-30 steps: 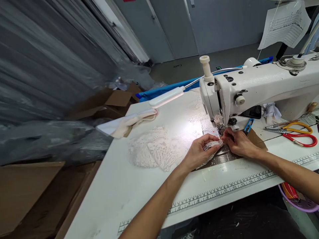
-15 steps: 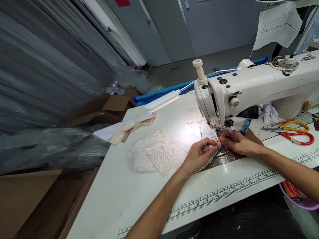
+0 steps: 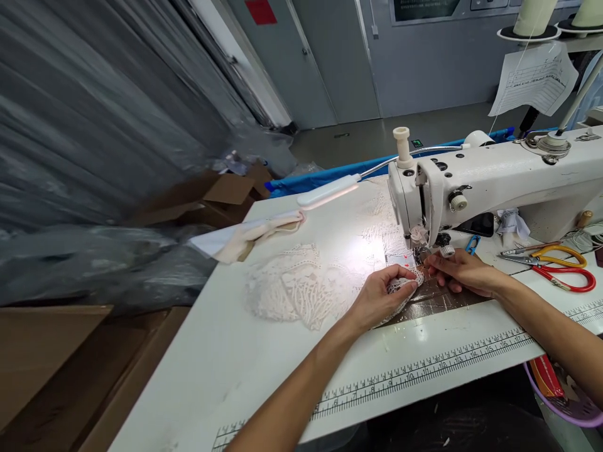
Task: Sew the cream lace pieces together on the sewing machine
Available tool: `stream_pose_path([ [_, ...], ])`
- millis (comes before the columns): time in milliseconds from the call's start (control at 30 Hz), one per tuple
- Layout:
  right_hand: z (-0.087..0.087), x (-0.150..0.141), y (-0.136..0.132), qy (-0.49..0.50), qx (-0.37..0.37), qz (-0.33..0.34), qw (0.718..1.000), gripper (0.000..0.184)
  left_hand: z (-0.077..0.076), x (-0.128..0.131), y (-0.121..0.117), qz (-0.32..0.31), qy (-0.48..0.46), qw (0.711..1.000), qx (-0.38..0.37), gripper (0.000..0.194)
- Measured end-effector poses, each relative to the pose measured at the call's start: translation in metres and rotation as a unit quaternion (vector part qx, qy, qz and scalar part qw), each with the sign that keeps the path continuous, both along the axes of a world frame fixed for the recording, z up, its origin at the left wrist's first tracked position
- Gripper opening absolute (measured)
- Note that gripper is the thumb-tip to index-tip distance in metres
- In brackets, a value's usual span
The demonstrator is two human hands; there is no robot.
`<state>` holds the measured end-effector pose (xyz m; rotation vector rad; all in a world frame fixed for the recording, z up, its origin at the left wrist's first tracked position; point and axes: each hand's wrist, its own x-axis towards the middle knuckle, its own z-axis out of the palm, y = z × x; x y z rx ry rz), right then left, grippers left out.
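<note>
Left hand: The left hand (image 3: pixel 380 300) is pressing lace (image 3: pixel 394 287) between thumb and fingers, just beside the needle area.
Right hand: The right hand (image 3: pixel 464 272) is reaching in from the other side, its thumb and forefinger closing near the needle, the other fingers curling; whether they are pinching anything, I cannot tell.
Lace: It is lying bunched under the left hand at the machine (image 3: pixel 499 179).
Counter: The white counter (image 3: pixel 188 389) is carrying a lace pile (image 3: pixel 301 289) left of the hands and a folded cloth (image 3: pixel 264 233) near its far left edge. A printed ruler (image 3: pixel 414 375) is running along the near edge. Scissors (image 3: pixel 522 258) with yellow and red loops are lying right of the right hand; a blue clip (image 3: pixel 472 245) is resting just beyond it.
Light: A lamp (image 3: pixel 330 191) is shining over the surface.
Room: Grey doors (image 3: pixel 339 69) are standing beyond bare floor (image 3: pixel 358 137). A grey curtain (image 3: pixel 94 94) is hanging at left, above plastic (image 3: pixel 94 263) and open boxes (image 3: pixel 230 189). Paper (image 3: pixel 534 80) is hanging above the machine.
Basket: A purple basket (image 3: pixel 583 415) is sitting below the counter.
</note>
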<state>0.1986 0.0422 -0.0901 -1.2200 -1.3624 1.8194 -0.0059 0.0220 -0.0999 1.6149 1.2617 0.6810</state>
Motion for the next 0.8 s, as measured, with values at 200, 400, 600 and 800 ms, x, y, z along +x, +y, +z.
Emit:
stream_pose_path([
  [200,0.001,-0.011,-0.004,-0.104,0.009,0.000,0.995,0.032,-0.001,0.000,0.000,-0.011,-0.022,1.000,0.014,0.024],
  [400,-0.008,-0.012,-0.007,-0.056,0.159,0.013,0.986,0.034,-0.002,0.000,0.001,-0.025,-0.076,0.997,-0.012,0.028],
  [600,-0.014,-0.018,-0.023,-0.012,0.347,0.027,0.937,0.016,-0.003,0.001,0.000,-0.067,-0.087,0.994,0.016,0.026],
  [800,-0.019,-0.020,-0.033,-0.070,0.511,0.111,0.849,0.009,0.011,-0.008,0.000,-0.192,-0.019,0.979,0.061,0.012],
])
